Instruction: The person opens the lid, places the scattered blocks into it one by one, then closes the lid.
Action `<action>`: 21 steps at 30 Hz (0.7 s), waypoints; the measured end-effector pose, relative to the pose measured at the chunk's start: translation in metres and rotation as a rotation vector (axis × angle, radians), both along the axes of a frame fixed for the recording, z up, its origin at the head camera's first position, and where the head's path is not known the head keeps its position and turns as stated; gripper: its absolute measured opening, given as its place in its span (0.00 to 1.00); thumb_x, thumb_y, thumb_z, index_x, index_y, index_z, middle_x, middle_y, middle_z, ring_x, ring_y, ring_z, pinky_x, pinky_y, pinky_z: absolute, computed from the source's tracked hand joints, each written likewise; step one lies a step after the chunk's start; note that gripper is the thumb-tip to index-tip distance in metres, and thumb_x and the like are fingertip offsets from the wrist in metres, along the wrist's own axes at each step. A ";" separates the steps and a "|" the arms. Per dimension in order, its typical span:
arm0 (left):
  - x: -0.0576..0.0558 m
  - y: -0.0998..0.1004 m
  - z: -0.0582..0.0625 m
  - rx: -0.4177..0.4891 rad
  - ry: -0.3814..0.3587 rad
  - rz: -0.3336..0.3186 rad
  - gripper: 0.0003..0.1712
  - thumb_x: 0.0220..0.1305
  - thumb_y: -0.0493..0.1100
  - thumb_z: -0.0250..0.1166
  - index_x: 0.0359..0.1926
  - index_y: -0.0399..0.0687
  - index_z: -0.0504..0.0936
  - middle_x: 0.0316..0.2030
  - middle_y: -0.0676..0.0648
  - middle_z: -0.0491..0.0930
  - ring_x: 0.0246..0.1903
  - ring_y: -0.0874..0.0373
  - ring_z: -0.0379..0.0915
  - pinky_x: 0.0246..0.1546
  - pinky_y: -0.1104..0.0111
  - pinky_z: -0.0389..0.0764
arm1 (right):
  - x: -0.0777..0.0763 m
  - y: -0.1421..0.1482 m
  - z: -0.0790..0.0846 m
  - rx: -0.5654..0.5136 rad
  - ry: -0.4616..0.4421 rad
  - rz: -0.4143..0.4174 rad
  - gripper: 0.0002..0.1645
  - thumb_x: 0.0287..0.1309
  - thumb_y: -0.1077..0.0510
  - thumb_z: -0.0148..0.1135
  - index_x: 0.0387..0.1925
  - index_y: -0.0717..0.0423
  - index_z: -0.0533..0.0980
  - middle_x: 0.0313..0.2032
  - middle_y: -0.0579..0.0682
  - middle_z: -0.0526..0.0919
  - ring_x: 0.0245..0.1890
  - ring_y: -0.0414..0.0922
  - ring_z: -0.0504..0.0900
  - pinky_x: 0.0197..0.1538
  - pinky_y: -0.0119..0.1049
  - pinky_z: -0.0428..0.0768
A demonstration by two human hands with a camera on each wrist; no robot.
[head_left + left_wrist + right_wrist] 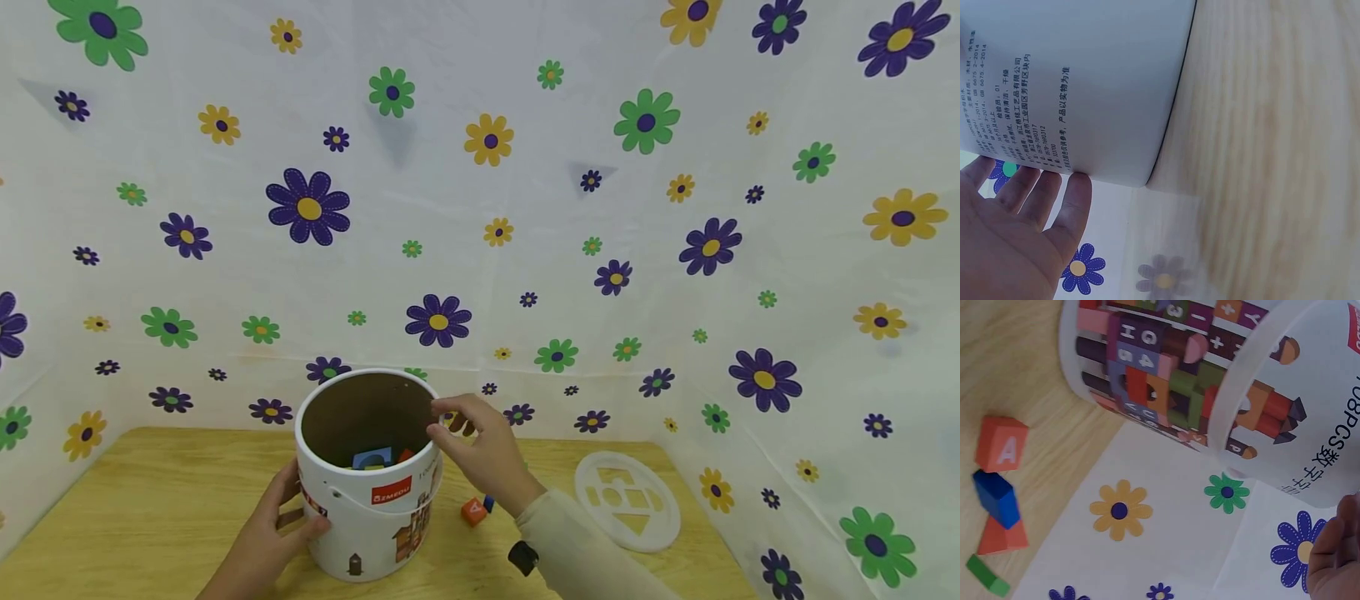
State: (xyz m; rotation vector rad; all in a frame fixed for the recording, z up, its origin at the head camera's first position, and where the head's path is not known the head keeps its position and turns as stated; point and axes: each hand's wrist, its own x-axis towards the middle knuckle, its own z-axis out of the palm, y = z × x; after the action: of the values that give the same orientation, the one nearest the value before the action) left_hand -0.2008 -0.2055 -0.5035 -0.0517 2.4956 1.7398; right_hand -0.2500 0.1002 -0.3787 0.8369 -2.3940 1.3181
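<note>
A white bucket with printed pictures and a red label stands upright on the table, its top uncovered. Inside it lie a blue block and some red and yellow pieces, partly hidden by the wall. My left hand holds the bucket's left side, thumb in front and fingers around the side; in the left wrist view the fingertips touch the wall by the printed text. At the right of the rim, my right hand pinches the edge between thumb and forefinger. The bucket's white handle hangs down across the front.
Right of the bucket lie a red block with a letter A, a blue block, a red wedge-shaped block and a green block. A white round lid with shaped cutouts lies farther right. A flowered curtain surrounds the table.
</note>
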 end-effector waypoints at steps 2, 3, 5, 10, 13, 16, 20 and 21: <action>0.000 0.000 0.000 0.002 -0.001 -0.002 0.59 0.70 0.63 0.65 0.83 0.50 0.37 0.80 0.34 0.45 0.76 0.31 0.48 0.70 0.39 0.67 | 0.002 0.008 -0.005 -0.018 -0.001 0.007 0.19 0.67 0.54 0.70 0.58 0.50 0.81 0.51 0.43 0.84 0.43 0.45 0.80 0.48 0.38 0.84; 0.000 -0.001 0.000 0.004 -0.002 -0.004 0.59 0.70 0.63 0.65 0.83 0.50 0.37 0.80 0.34 0.45 0.76 0.31 0.48 0.70 0.38 0.67 | 0.004 0.014 -0.007 -0.017 -0.008 0.010 0.20 0.67 0.55 0.70 0.58 0.50 0.81 0.51 0.42 0.83 0.42 0.44 0.80 0.48 0.38 0.84; -0.001 -0.001 0.000 0.004 -0.004 -0.005 0.59 0.70 0.63 0.65 0.83 0.50 0.36 0.80 0.34 0.45 0.76 0.31 0.48 0.70 0.38 0.67 | 0.006 0.027 -0.013 0.002 -0.043 0.039 0.20 0.66 0.56 0.70 0.59 0.48 0.80 0.52 0.42 0.83 0.42 0.42 0.81 0.48 0.39 0.85; -0.001 -0.001 0.001 0.012 -0.019 -0.001 0.59 0.70 0.64 0.64 0.83 0.51 0.35 0.80 0.34 0.45 0.76 0.31 0.48 0.70 0.38 0.67 | 0.007 0.069 -0.035 0.137 -0.231 0.193 0.16 0.68 0.54 0.69 0.56 0.47 0.81 0.50 0.44 0.85 0.44 0.41 0.83 0.51 0.38 0.86; 0.000 -0.001 0.002 0.016 -0.028 0.000 0.59 0.70 0.65 0.63 0.83 0.51 0.35 0.80 0.34 0.45 0.76 0.31 0.48 0.70 0.38 0.67 | 0.011 0.097 -0.052 0.221 -0.375 0.291 0.15 0.69 0.53 0.68 0.54 0.48 0.82 0.50 0.46 0.85 0.46 0.42 0.83 0.52 0.37 0.84; -0.001 0.000 0.002 0.012 -0.037 0.002 0.60 0.69 0.65 0.64 0.83 0.51 0.35 0.80 0.34 0.45 0.76 0.31 0.48 0.69 0.38 0.68 | 0.018 0.120 -0.070 0.271 -0.484 0.377 0.13 0.69 0.55 0.68 0.52 0.51 0.83 0.50 0.50 0.86 0.48 0.44 0.84 0.53 0.37 0.84; -0.001 -0.001 0.001 0.008 -0.039 0.001 0.60 0.69 0.65 0.64 0.83 0.51 0.35 0.80 0.34 0.45 0.76 0.31 0.49 0.69 0.39 0.69 | 0.028 0.145 -0.092 0.293 -0.547 0.494 0.14 0.69 0.58 0.66 0.53 0.57 0.82 0.51 0.53 0.86 0.50 0.41 0.83 0.55 0.35 0.84; -0.001 0.000 0.001 0.006 -0.039 0.000 0.60 0.69 0.65 0.64 0.83 0.51 0.35 0.80 0.34 0.45 0.75 0.31 0.49 0.69 0.39 0.69 | 0.030 0.150 -0.096 0.294 -0.561 0.519 0.14 0.69 0.59 0.66 0.54 0.58 0.82 0.51 0.53 0.86 0.50 0.40 0.83 0.55 0.35 0.84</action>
State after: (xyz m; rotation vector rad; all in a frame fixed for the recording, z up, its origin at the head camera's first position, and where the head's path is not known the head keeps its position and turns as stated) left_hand -0.2021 -0.2058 -0.5029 -0.0843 2.4633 1.7293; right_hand -0.2204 0.2497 -0.4744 1.4004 -2.9890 1.5673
